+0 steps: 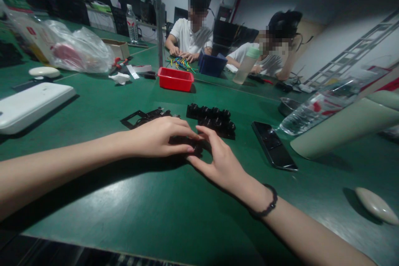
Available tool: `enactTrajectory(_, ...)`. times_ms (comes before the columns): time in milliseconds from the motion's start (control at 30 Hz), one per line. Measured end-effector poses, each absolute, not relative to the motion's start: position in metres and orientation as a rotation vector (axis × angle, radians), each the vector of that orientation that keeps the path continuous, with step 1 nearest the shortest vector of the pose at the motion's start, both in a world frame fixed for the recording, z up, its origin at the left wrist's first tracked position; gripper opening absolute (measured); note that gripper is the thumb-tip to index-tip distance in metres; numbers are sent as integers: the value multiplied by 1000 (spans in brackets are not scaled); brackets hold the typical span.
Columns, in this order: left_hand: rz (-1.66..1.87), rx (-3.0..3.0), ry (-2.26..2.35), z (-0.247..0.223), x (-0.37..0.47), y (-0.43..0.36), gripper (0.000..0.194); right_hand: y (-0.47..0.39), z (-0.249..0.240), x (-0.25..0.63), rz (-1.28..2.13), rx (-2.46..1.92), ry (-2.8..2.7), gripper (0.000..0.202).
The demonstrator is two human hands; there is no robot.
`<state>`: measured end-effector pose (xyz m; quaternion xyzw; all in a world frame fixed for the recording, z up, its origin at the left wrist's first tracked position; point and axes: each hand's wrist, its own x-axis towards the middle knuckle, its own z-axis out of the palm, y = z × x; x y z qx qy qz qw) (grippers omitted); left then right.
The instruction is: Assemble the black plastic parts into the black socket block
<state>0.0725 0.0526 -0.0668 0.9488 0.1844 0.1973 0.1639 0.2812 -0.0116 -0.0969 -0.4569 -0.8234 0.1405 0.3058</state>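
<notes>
My left hand (pixel 165 135) reaches in from the left, its thumb and fingers closed round a small black part (pixel 198 148) low over the table. From the other side, my right hand (pixel 220 156) has its thumb and curved fingertips on the same part, so most of it is hidden. Just beyond my hands sit black blocks with rows of round knobs (pixel 213 117). Flat black frame-like pieces (pixel 137 118) lie behind my left hand and are partly covered by it. A dark bead bracelet (pixel 270 201) is on my right wrist.
A red bin (pixel 176 80) stands ahead on the green table (pixel 124 212). To the right are a phone (pixel 274 145), a pale green bottle (pixel 346 124) and a water bottle (pixel 318 106). A white device (pixel 34 106) lies left. Two people (pixel 195 35) work across the table.
</notes>
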Motion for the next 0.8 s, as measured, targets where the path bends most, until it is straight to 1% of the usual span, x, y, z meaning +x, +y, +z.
enactTrajectory(633, 601, 2697, 561, -65, 73, 51, 27, -12, -98, 280, 298, -1188, -2170, 60)
enactTrajectory(800, 592, 2689, 620, -65, 73, 52, 26, -13, -96, 279, 247, -1180, -2150, 64)
